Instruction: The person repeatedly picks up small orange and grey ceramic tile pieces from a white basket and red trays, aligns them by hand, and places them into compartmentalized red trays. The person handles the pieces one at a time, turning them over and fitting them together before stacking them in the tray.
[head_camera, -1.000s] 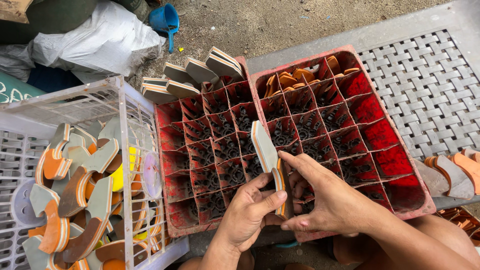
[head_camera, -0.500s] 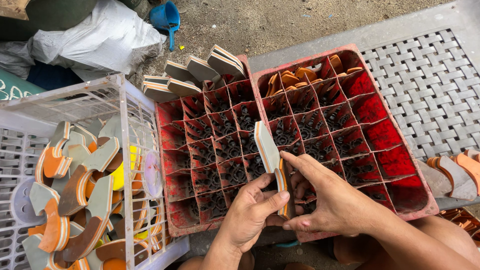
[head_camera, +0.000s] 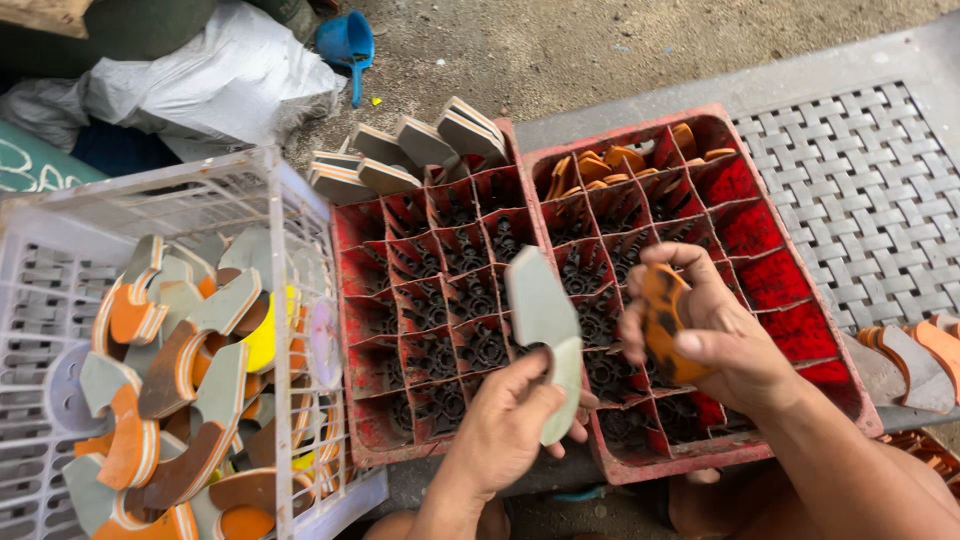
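Hands: left (head_camera: 500, 425) one grey piece (head_camera: 545, 330) | right (head_camera: 725, 345) one orange piece (head_camera: 662, 320)

Red crates (head_camera: 780, 330): matt plastic, dusty. White basket (head_camera: 300, 215): plastic lattice. Grey piece (head_camera: 545, 330): smooth, possibly rubber. Orange piece (head_camera: 662, 325): scuffed, blotched. Ground (head_camera: 600, 50): rough concrete.

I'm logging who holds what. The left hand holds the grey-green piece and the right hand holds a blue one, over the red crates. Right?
Not quite. The right hand holds an orange piece, not a blue one; the head view shows it. The left hand does hold the grey-green piece, over the red crates.
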